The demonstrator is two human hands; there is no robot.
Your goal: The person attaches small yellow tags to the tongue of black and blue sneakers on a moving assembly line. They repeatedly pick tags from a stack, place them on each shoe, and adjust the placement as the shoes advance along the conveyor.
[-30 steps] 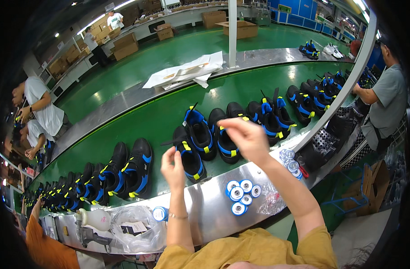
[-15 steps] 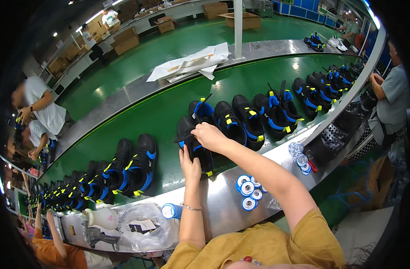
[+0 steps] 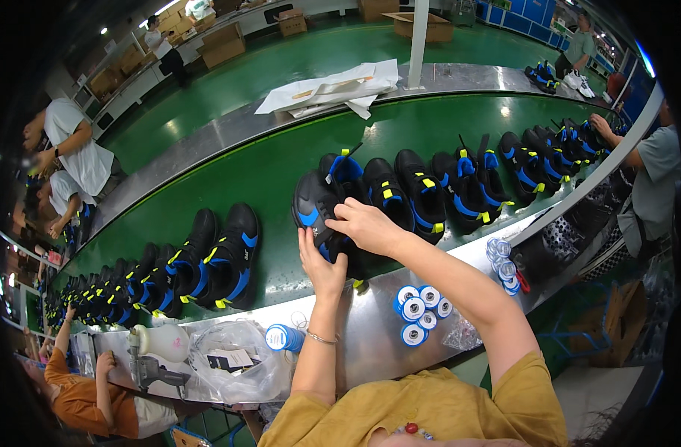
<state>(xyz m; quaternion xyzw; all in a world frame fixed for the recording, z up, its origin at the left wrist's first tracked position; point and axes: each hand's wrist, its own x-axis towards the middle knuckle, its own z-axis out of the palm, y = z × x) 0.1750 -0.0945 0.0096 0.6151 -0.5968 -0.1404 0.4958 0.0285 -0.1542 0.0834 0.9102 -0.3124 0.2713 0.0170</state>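
Observation:
A black sneaker (image 3: 309,200) with blue patches stands on the green belt in front of me, its side turned toward me. My left hand (image 3: 324,270) holds it from the near side, fingertips on the blue and black upper and thumb by the collar. Bent fingers of my right hand (image 3: 369,226) press at the strap area on its top; the strap's end is hidden under them. Just behind stands a second sneaker (image 3: 345,168) with a blue lining and its strap sticking up. A sneaker pair (image 3: 411,190) stands close by on the right.
More sneakers (image 3: 232,253) line the green belt (image 3: 281,261) on both sides. Along the near metal ledge are round blue-and-white rolls (image 3: 413,308), a blue roll (image 3: 281,337), a plastic bag (image 3: 232,372) with labels and a spray gun (image 3: 158,365). White sheets (image 3: 333,88) lie on the far ledge.
The strap that stuck out leftward from the sneaker no longer does. The sneaker has turned to show its blue side patch. Sneakers on the left sit slightly higher in view.

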